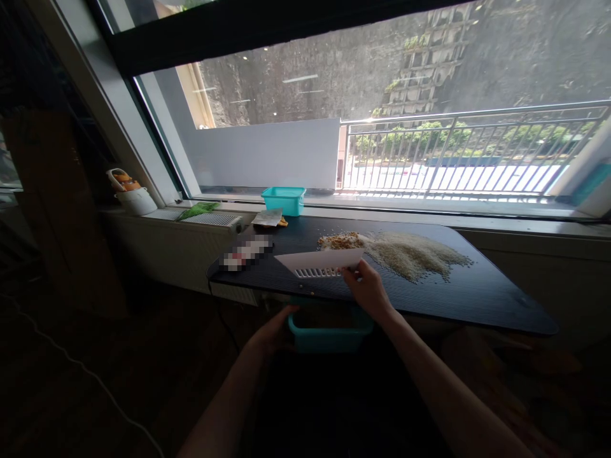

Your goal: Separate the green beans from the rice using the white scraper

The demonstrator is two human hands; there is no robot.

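Note:
My right hand [367, 287] is closed on the near right edge of a white sheet with a row of slots [317, 261], held just above the front of the dark table. My left hand [273, 331] grips the left side of a turquoise plastic bin [329, 341] below the table's front edge; some of its fingers are hidden, and the bin's inside is too dark to make out. Beyond the sheet lie a small heap of yellow-orange kernels [341, 240] and, to its right, a wide spread of rice-like white grains [413, 254].
On the dark table [496, 292], a second turquoise bin [285, 200] stands at the back by the window. Near it lies a pale packet [270, 217], with a blurred-out object in front. A white pot [137, 200] sits on the sill at left. A cable hangs from the table's left corner.

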